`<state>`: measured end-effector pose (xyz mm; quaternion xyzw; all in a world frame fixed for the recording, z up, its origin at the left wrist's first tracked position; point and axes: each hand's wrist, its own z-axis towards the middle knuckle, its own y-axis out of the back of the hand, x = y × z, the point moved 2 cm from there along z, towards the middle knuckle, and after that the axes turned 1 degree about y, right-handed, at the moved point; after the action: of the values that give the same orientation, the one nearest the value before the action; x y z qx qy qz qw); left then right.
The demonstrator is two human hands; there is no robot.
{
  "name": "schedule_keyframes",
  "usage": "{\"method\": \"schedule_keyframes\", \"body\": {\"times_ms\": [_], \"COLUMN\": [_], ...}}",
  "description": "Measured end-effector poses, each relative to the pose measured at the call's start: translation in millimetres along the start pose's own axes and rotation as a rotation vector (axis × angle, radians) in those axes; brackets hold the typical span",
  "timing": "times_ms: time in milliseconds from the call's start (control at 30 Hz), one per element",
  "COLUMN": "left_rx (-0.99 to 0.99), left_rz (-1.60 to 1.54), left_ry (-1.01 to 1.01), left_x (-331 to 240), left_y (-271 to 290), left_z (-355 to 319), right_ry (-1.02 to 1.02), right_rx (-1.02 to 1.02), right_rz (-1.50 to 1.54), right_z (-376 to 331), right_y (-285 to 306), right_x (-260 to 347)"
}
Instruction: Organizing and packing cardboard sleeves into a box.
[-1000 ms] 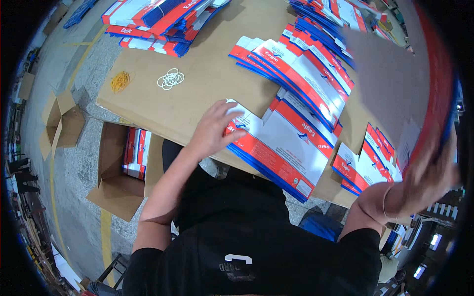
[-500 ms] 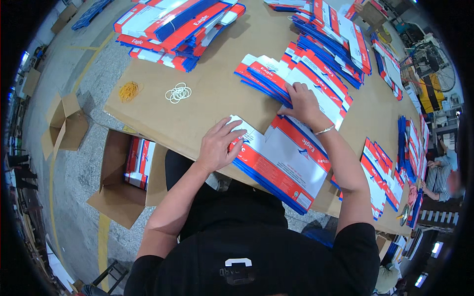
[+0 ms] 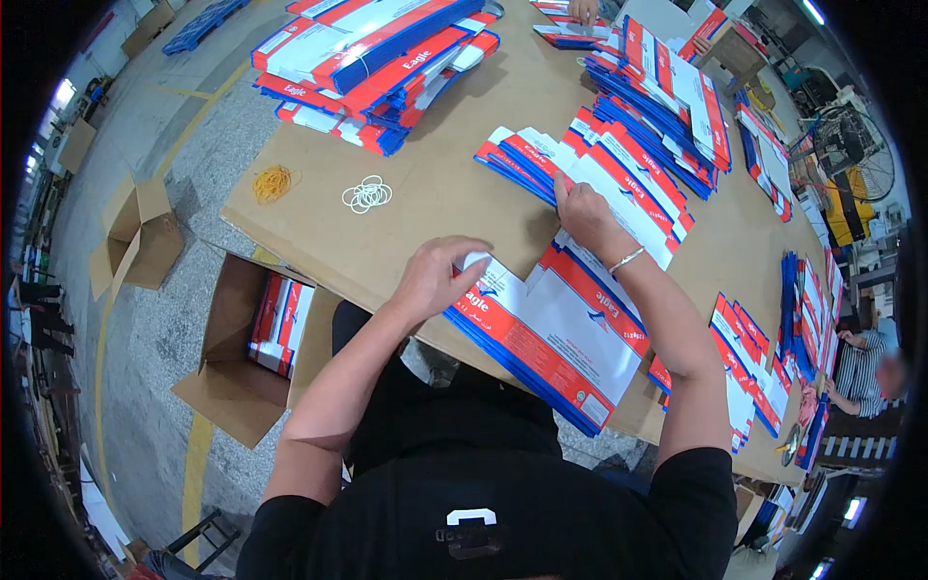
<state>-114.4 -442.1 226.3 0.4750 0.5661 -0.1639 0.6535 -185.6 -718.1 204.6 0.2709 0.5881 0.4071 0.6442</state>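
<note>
touching near cartons [image 3: 561, 333], the left hand [image 3: 432, 277] was held half-open; the right hand [image 3: 592, 220]'s grip at farther cartons [image 3: 630, 184] couldn't be told.

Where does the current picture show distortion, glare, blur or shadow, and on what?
Head view: the yellow floor line bows and the picture's corners go black; head view: the light at lower right glares nearly white; head view: the co-worker's head is blurred; head view: a soft shadow darkens the table just left of the right hand.

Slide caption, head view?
Left hand at a corner of the near flat-carton stack, right hand at the farther stack.
</note>
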Motion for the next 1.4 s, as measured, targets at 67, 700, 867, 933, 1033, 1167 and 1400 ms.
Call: {"method": "schedule_keyframes", "body": {"times_ms": [67,700,867,933,1033,1167,1400], "left_rx": [-0.078,-0.169,-0.619,-0.663,-0.674,-0.519,-0.422], "left_rz": [-0.103,-1.258,-1.356,-1.269,-0.758,-0.576,-0.433], "left_ry": [-0.054,0.377,0.148,-0.102,-0.418,-0.741,-0.629], "left_x": [4,-21,-33,-66,-127,-150,-103], "left_y": [-3,-49,-47,-22,37,79,95], "left_z": [8,111,112,109,70,49,55], "right_ry": [-0.027,-0.046,-0.180,-0.238,-0.293,-0.325,-0.216], "right_rx": [-0.004,-0.036,-0.006,-0.168,-0.618,-0.665,-0.629], "right_rz": [0.031,0.244,0.390,0.632,0.390,0.335,0.494], "right_z": [4,10,16,14,11,35,45], "right_y": [1,64,124,160,201,216,186], "right_x": [-6,33,47,15,-49,-70,-40]}}
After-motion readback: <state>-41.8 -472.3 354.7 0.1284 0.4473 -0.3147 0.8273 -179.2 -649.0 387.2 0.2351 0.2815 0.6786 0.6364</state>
